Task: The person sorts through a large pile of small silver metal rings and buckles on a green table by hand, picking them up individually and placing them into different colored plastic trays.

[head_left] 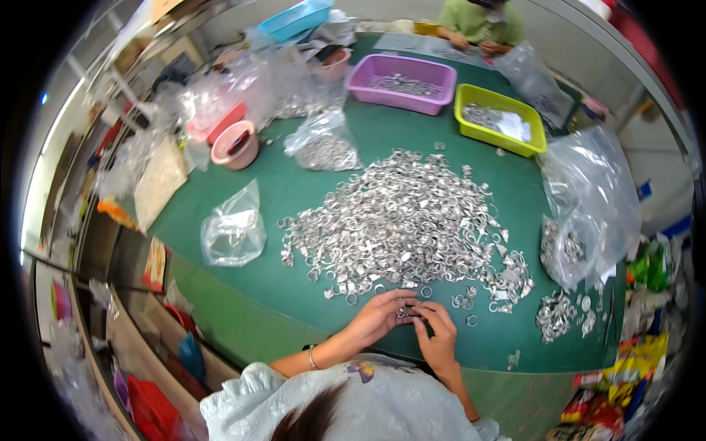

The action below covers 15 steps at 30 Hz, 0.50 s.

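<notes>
A wide heap of small silvery metal rings [401, 213] covers the middle of the green table [279, 290]. At its near edge, my left hand [380, 316] curls around a small silvery ring [401, 312], gripping it between thumb and fingers. My right hand [437, 331] meets it from the right, its fingertips closed at the same ring. Part of the ring is hidden by the fingers. Just beyond the hands lie a few loose rings [426, 292]. To the right sit a smaller cluster of metal pieces [556, 316] and a single piece [513, 359].
A purple tub [401, 107] and a yellow-green tub [500, 140] hold metal pieces at the back. Clear bags [234, 228] lie left, and a large one [588, 198] stands right. A pink cup [235, 145] is at far left. Another person [482, 26] works across the table.
</notes>
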Each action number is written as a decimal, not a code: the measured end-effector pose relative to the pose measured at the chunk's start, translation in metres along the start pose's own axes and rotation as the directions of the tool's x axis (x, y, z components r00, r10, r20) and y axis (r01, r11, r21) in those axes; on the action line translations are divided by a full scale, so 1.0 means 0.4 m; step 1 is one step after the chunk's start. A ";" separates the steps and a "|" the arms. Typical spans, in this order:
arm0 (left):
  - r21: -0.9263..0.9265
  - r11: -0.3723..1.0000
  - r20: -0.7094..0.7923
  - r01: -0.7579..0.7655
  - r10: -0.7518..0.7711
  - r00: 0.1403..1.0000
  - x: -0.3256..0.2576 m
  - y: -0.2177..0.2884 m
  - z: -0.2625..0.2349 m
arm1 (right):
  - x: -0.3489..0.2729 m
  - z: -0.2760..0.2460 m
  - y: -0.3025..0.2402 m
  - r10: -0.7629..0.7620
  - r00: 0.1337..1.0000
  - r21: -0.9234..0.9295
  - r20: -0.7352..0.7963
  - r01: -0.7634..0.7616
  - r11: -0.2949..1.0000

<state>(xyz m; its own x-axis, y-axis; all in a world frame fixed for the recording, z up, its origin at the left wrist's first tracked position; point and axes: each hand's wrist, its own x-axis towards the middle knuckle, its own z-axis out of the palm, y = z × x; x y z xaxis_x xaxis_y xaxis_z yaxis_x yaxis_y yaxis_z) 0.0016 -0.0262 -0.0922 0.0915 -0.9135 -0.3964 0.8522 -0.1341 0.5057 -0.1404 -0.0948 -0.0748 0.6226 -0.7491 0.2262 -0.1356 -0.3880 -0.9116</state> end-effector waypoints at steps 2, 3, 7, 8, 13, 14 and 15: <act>0.206 0.978 -0.004 -0.028 0.029 1.000 -0.008 0.003 -0.010 | 0.009 -0.002 -0.010 0.002 1.000 -0.014 -0.031 -0.003 1.000; 0.326 0.945 -0.008 -0.038 0.043 0.999 -0.008 0.012 -0.005 | 0.008 -0.002 -0.005 0.001 0.999 -0.035 -0.055 -0.003 0.999; 0.881 0.362 0.188 -0.305 0.322 0.928 -0.017 0.028 0.018 | 0.014 -0.002 0.007 -0.012 0.998 -0.065 -0.060 0.009 0.998; 0.922 0.105 0.310 -0.373 0.380 0.871 -0.015 0.023 0.018 | 0.013 -0.001 0.016 -0.021 0.998 -0.074 -0.054 0.017 0.997; 0.916 -0.063 0.392 -0.396 0.356 0.848 -0.039 0.091 0.057 | 0.008 0.006 0.049 -0.014 0.998 -0.092 -0.064 0.008 0.996; 0.932 -0.120 0.362 -0.343 0.388 0.848 -0.036 0.145 0.045 | 0.008 0.011 0.051 -0.007 0.998 -0.088 -0.063 0.002 0.996; 0.933 -0.190 0.359 -0.304 0.456 0.815 -0.046 0.218 0.048 | 0.009 0.013 0.052 -0.005 0.998 -0.091 -0.070 -0.001 0.996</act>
<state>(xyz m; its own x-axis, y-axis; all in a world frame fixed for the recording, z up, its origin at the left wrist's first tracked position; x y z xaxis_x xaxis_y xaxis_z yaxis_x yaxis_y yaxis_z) 0.0645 -0.0286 -0.0262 0.2781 -0.9431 0.1821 -0.6709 -0.0550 0.7395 -0.1368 -0.1028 -0.0946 0.5678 -0.7829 0.2543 -0.2061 -0.4343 -0.8769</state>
